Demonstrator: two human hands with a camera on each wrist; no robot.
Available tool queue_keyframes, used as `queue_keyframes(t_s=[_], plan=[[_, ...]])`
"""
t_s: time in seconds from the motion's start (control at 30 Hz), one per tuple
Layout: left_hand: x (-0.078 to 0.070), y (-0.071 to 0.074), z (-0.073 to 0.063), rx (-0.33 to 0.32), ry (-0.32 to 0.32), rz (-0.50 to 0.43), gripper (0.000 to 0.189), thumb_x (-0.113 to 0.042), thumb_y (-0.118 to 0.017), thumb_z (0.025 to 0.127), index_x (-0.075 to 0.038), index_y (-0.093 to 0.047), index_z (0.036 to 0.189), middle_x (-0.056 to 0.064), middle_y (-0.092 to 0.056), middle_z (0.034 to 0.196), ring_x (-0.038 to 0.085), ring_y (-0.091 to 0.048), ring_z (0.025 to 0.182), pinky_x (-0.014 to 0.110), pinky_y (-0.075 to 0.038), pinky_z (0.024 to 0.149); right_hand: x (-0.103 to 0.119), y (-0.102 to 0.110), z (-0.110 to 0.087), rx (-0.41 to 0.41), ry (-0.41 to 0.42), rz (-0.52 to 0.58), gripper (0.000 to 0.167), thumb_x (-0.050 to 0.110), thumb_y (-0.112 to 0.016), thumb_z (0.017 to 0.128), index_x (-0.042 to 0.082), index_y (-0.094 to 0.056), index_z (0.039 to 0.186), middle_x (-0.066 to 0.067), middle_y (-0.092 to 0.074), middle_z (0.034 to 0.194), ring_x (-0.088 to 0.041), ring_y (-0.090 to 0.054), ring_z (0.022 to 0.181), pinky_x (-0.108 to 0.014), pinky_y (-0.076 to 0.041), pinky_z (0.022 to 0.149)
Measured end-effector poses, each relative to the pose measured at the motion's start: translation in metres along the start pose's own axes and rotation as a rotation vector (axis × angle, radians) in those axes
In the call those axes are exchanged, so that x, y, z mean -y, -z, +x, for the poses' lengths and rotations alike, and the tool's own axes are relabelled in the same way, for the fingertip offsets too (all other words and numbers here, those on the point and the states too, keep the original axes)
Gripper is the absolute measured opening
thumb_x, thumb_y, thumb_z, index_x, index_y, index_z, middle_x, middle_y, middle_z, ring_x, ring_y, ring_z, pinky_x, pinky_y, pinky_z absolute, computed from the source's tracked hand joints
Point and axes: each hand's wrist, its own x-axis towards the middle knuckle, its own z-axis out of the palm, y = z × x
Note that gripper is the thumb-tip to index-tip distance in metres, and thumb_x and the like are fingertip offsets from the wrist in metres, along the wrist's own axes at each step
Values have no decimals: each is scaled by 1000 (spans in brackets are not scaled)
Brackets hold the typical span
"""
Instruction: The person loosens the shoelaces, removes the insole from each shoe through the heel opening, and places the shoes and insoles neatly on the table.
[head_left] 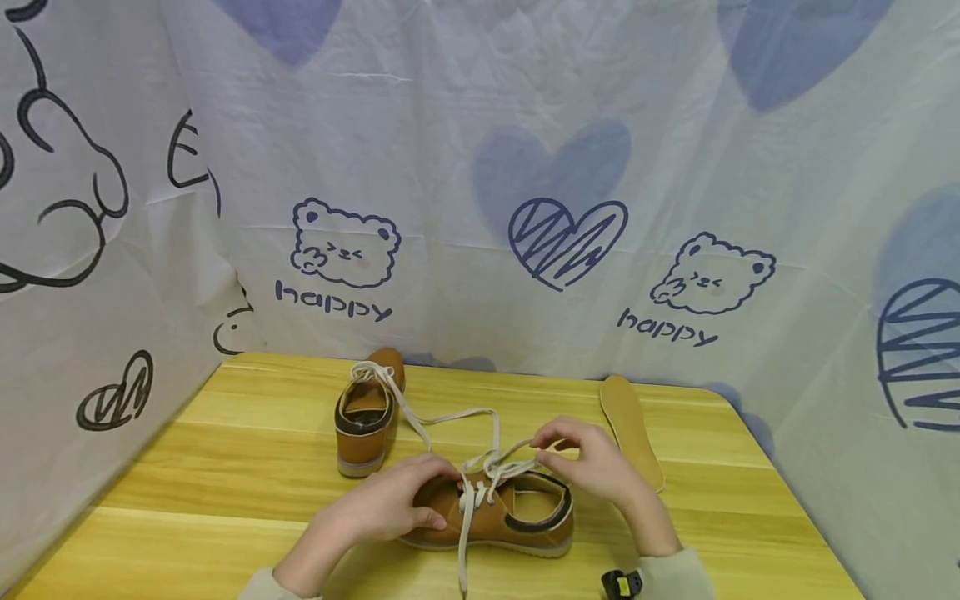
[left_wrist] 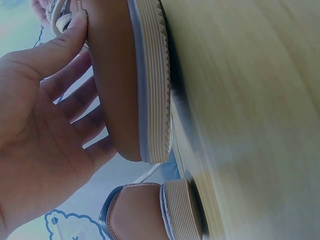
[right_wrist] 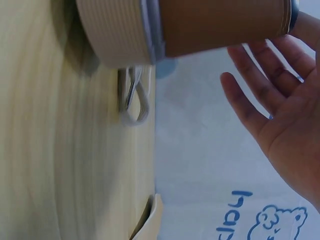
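Observation:
A brown lace-up shoe (head_left: 495, 525) lies crosswise near the front of the table, its toe to the left. My left hand (head_left: 397, 500) grips the toe end, with the thumb (left_wrist: 75, 35) on the near upper and the other fingers behind the shoe. Over the opening, my right hand (head_left: 588, 462) pinches the white shoelace (head_left: 513, 471) between thumb and index finger. The other fingers (right_wrist: 245, 75) of that hand are spread behind the heel in the right wrist view, where its fingertip pinch is hidden. One lace end hangs over the shoe's near side.
Another brown shoe (head_left: 363, 442) stands further back on the left, heel toward me, its lace trailing right across the wooden table (head_left: 187, 475). A tan insole (head_left: 633, 429) lies at the back right. Printed cloth (head_left: 450, 292) hangs behind the table and at both sides.

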Motion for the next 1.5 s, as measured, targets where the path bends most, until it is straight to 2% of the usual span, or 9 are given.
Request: queue_keyframes(t_s=[0.2, 0.43, 0.57, 0.73, 1.03, 1.3, 1.5], plan=[[1, 0, 0, -7, -5, 0, 49, -26, -85, 87, -17, -66, 132, 0, -65, 133, 24, -59, 129, 49, -48, 110, 10, -8, 4, 27, 82, -3, 11, 13, -79, 92, 14, -77, 103, 6, -73, 106, -16, -68, 101, -47, -58, 94], [1, -1, 1, -10, -14, -1, 49, -24, -86, 87, -15, -66, 131, 0, -65, 133, 24, -59, 128, 49, -48, 109, 18, -17, 6, 118, 60, 5, 12, 14, -80, 92, 19, -77, 102, 7, -71, 105, -11, -67, 95, -42, -59, 87], [1, 0, 1, -8, -21, 1, 49, -24, -86, 87, -15, -66, 131, 0, -65, 132, 23, -59, 127, 48, -49, 108, 20, -20, 6, 136, 51, -24, 11, 15, -80, 93, 21, -76, 102, 10, -70, 104, -9, -65, 94, -43, -58, 85], [1, 0, 0, -7, -22, -3, 49, -23, -86, 87, -15, -66, 131, 0, -65, 132, 23, -59, 127, 48, -49, 108, 21, -22, 6, 124, 49, -40, 10, 14, -79, 93, 22, -75, 98, 11, -69, 103, -8, -65, 94, -44, -58, 85], [0, 0, 0, -3, -14, -3, 49, -23, -85, 87, -14, -65, 132, 2, -65, 134, 25, -58, 129, 50, -47, 111, 10, -11, 3, 58, 71, -32, 12, 13, -78, 93, 24, -75, 96, 8, -71, 102, -10, -66, 98, -46, -57, 96], [-1, 0, 0, 6, 1, -8, 50, -23, -85, 88, -15, -65, 133, 2, -63, 136, 26, -58, 130, 50, -47, 110, -5, 1, -2, -11, 34, -33, 12, 13, -78, 94, 23, -74, 93, 8, -71, 99, -11, -66, 97, -53, -57, 93], [0, 0, 0, 7, 4, -11, 50, -24, -84, 88, -15, -65, 133, 2, -63, 136, 25, -58, 130, 50, -48, 110, -12, 10, -6, -25, -9, -32, 7, 13, -77, 93, 19, -74, 92, 7, -71, 99, -12, -66, 95, -50, -58, 90]])
